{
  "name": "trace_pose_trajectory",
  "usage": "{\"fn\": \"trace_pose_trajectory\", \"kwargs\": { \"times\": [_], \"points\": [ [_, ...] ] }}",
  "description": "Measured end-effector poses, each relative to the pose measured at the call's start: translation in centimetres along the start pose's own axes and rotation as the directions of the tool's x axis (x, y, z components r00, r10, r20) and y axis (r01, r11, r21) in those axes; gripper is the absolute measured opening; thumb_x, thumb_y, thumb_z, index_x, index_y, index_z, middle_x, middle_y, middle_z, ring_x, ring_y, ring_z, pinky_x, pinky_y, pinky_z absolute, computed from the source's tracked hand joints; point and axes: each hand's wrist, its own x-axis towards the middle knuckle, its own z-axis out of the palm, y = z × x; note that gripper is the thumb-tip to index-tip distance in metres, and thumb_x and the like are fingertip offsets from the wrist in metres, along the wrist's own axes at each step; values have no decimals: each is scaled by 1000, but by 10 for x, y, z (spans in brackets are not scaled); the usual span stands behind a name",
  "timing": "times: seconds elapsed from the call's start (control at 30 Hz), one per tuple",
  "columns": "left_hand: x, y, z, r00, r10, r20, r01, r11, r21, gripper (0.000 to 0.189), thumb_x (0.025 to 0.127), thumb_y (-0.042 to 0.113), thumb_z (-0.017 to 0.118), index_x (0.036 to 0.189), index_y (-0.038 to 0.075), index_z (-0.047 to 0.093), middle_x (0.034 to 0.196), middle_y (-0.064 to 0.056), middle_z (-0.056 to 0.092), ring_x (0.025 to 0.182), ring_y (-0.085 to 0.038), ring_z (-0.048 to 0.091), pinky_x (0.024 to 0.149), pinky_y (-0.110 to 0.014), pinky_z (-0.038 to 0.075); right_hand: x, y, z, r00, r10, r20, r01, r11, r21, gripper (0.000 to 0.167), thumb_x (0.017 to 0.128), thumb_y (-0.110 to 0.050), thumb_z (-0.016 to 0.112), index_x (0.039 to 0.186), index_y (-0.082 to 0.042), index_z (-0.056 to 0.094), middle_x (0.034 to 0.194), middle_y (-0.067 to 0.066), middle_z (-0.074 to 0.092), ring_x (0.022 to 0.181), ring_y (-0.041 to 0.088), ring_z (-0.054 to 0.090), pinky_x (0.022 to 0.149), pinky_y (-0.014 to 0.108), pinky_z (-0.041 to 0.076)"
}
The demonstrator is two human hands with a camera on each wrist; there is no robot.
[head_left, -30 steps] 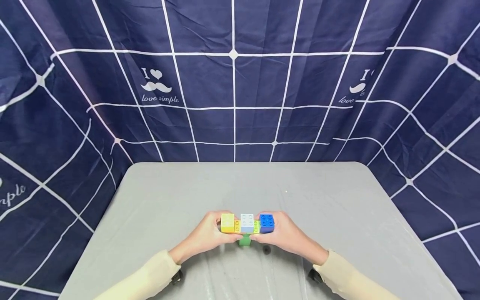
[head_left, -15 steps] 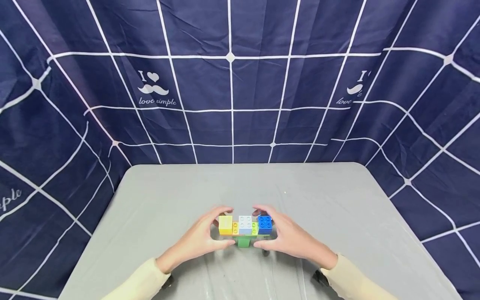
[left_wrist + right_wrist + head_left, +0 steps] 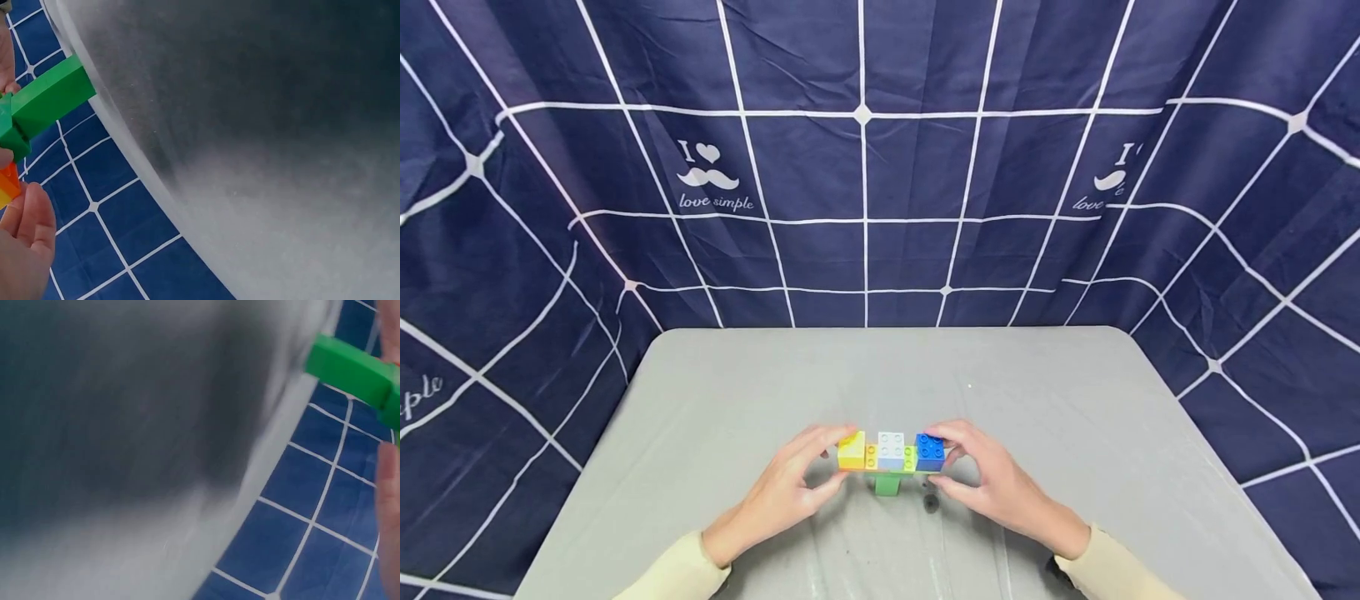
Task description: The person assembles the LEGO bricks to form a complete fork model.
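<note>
A toy building brick assembly stands near the table's front middle in the head view. Its top row has a yellow brick (image 3: 852, 454), a white brick (image 3: 891, 452) and a blue brick (image 3: 930, 454). Orange (image 3: 871, 456) and lime (image 3: 909, 459) studded bricks show between them, and a green brick (image 3: 887, 485) projects below. My left hand (image 3: 786, 479) pinches the yellow end, thumb in front and fingers behind. At the blue end, my right hand (image 3: 1000, 479) pinches likewise. Both wrist views show the green brick (image 3: 55, 94) from beneath, with the rest cut off at the image edge.
The grey table (image 3: 760, 375) has rounded far corners. A dark blue grid-patterned cloth (image 3: 917, 167) rises behind it and along both sides. A small dark round spot (image 3: 932, 503) lies on the tabletop right of the green brick.
My hands first held the assembly close to its middle, then loosened and spread apart. Now they are farther outward, with fingertips at the yellow and blue ends. The assembly has stayed about where it was.
</note>
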Motion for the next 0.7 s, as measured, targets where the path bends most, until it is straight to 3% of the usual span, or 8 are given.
{"fn": "trace_pose_trajectory", "kwargs": {
  "times": [0.13, 0.23, 0.3, 0.43, 0.7],
  "points": [
    [0, -4, 2, 999, 35, -23, -35, 999, -12, 73, 79, -12, 89, 145, 7, 64, 132, -8, 72, 106, -19, 68, 75, -35, 59, -2, 8, 3, 993, -111, -31, 111, 994, 1, 49, 95, 5, 78, 140, 11, 57, 132, 21, 63, 99, 20, 66, 71, 33, 60],
    [2, -5, 3, 998, 43, -47, -44, 999, -15, 72, 76, -15, 88, 142, 5, 65, 129, -10, 73, 99, -20, 67, 75, -33, 57, -2, 10, 4, 989, -140, -56, 140, 990, -12, 38, 107, -8, 70, 137, 12, 58, 129, 22, 64, 99, 20, 65, 72, 31, 58],
    [3, -4, 2, 998, 29, -63, -30, 999, -23, 73, 75, -15, 88, 141, 5, 65, 126, -10, 74, 94, -21, 66, 76, -30, 56, -2, 10, 4, 987, -145, -74, 142, 989, -45, 39, 110, -17, 66, 137, 10, 59, 129, 21, 64, 99, 20, 65, 72, 29, 57],
    [7, -2, 1, 996, -6, -88, 2, 999, -38, 75, 74, -16, 88, 142, 5, 66, 124, -9, 75, 87, -23, 64, 79, -26, 52, 0, 8, 3, 982, -151, -113, 138, 984, -111, 43, 109, -24, 69, 136, 10, 61, 131, 24, 65, 102, 23, 65, 73, 27, 55],
    [12, -2, 0, 994, -41, -102, 35, 998, -60, 76, 70, -17, 84, 141, 5, 67, 127, -9, 72, 89, -24, 64, 74, -28, 53, 2, 8, 1, 977, -162, -137, 139, 977, -160, 48, 107, -26, 72, 136, 11, 64, 135, 25, 66, 120, 27, 63, 76, 26, 54]
  ]
}}
